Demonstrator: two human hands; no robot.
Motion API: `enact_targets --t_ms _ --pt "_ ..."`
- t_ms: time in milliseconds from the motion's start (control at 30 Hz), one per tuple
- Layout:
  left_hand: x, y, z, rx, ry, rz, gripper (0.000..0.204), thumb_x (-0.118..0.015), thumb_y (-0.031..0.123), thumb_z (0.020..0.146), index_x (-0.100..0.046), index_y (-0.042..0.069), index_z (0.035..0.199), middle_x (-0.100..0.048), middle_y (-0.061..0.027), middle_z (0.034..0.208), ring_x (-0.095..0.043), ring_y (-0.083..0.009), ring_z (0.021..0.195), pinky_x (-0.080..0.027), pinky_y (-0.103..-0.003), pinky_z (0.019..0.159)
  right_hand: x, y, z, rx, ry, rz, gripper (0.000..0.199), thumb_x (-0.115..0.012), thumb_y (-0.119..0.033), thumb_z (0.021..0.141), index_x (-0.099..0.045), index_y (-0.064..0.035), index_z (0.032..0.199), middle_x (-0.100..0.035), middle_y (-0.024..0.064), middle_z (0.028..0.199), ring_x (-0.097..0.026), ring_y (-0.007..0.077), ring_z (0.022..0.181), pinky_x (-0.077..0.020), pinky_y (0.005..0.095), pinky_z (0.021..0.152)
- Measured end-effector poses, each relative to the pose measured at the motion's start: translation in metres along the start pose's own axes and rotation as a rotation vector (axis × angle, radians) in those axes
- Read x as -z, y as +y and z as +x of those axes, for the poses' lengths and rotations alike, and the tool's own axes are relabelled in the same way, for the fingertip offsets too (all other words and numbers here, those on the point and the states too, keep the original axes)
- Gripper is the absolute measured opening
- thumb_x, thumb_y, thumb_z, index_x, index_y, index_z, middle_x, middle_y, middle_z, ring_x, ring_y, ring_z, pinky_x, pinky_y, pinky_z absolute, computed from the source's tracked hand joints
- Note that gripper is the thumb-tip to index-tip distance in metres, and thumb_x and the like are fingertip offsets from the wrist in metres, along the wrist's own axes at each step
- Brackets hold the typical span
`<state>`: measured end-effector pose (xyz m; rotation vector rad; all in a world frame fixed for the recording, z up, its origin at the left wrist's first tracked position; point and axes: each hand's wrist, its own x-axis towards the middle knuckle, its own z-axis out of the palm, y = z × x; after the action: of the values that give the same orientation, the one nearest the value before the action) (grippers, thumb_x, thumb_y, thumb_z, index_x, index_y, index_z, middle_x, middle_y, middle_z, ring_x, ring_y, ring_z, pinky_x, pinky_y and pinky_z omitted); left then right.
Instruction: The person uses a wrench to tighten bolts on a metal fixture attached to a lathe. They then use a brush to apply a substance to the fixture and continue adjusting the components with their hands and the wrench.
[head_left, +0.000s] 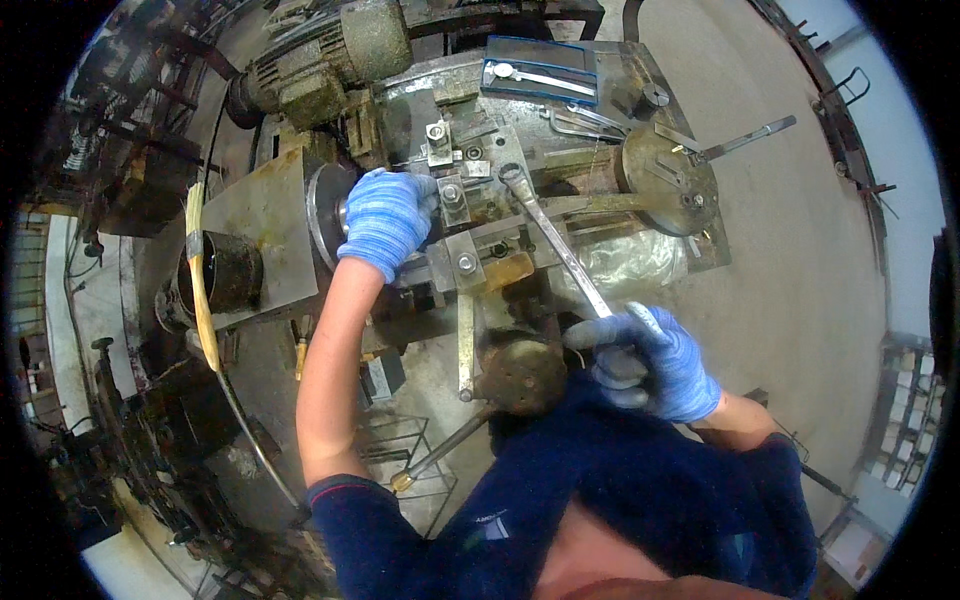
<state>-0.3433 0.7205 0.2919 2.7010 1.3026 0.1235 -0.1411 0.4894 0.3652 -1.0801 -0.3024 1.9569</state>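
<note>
My left hand (388,222), in a blue knitted glove, is closed beside the round metal disc (326,215) of the machine. Its fingertips reach the clamped blocks, and what they hold, if anything, is hidden. My right hand (655,365), gloved alike, grips the lower end of a long ring wrench (560,245). The wrench slants up and left, its ring end near the small metal blocks. Bolts stand in these blocks, one with a hex head (453,193) close to my left fingertips and another bolt (466,263) nearer to me.
A blue case with a dial caliper (515,75) lies at the back of the bench. A brush (202,290) stands by a dark can (235,270) at left. A motor (330,60) sits behind. A handled round wheel (668,180) is at right, a lower handwheel (522,377) near me.
</note>
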Motion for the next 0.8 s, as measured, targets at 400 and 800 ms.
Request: enact_targets --t_ms 400,800 --pt "-0.0051 -0.0039 0.0005 -0.056 0.051 0.000 0.017 -0.061 0.025 0.073 -0.069 0.016 0.086 -0.064 -0.0122 0.076 -0.060 -0.0313 0.072 -0.047 -0.040 0.073 0.0024 0.0051 0.0037 -0.014 -0.032 0.095 0.061 -0.046 -0.048 0.089 -0.051 0.0058 0.117 -0.031 -0.0051 0.053 -0.027 0.0056 0.043 -0.0253 0.0204 0.038" --pt "-0.0020 -0.0015 0.0007 -0.021 0.035 -0.021 0.017 -0.061 0.023 0.073 -0.070 0.016 0.085 -0.064 -0.0126 0.077 -0.060 -0.0311 0.072 -0.048 -0.040 0.071 0.0010 0.0061 0.0041 -0.029 -0.009 0.115 0.059 -0.043 -0.047 0.091 -0.052 0.0045 0.117 -0.030 -0.0053 0.053 -0.025 0.0056 0.042 -0.0226 0.0208 0.037"
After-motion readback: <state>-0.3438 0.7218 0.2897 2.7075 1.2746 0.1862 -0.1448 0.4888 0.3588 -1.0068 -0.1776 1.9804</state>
